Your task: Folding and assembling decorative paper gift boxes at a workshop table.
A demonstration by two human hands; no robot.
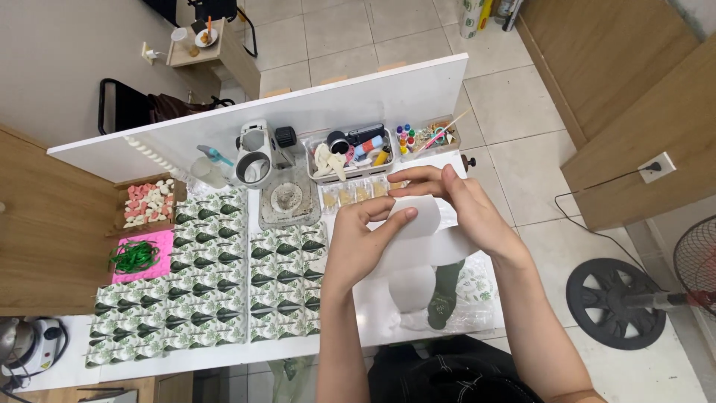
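Both my hands hold a small white sheet, paper or film (418, 215), above the right part of the white table (377, 302). My left hand (362, 242) pinches its lower left edge with thumb on top. My right hand (455, 201) grips its upper right edge with fingers curled over it. Under the hands lie more white round pieces (412, 287) and a clear bag with green leaf print (462, 295).
Rows of leaf-printed packets (216, 276) cover the table's left and middle. A pink tray with green ribbon (142, 256), a box of pink and white pieces (149, 203), a clear bin of tools (350, 153) and a white machine (257, 155) stand behind. A fan (634, 298) is on the floor at right.
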